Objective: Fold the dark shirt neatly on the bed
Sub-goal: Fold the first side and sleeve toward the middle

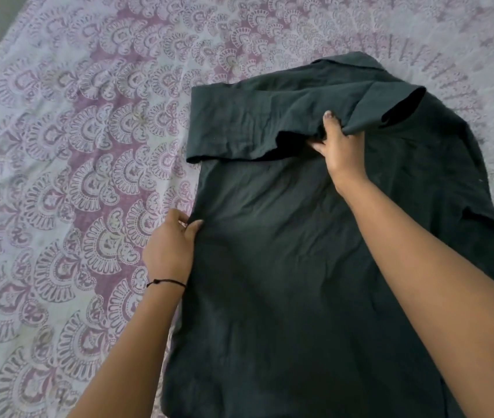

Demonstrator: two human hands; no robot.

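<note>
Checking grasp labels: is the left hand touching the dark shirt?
Touching. The head view shows the left hand pinching the left edge of the dark shirt between thumb and fingers.

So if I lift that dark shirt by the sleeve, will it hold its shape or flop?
Probably flop: the sleeve sags around the right hand pinching it. The dark shirt looks thin and creased, so likely light. The left hand pinning its edge suggests it shifts easily.

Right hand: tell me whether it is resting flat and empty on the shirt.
No, the right hand is pinching a fold of the shirt, lifting the sleeve cloth off the body.
</note>
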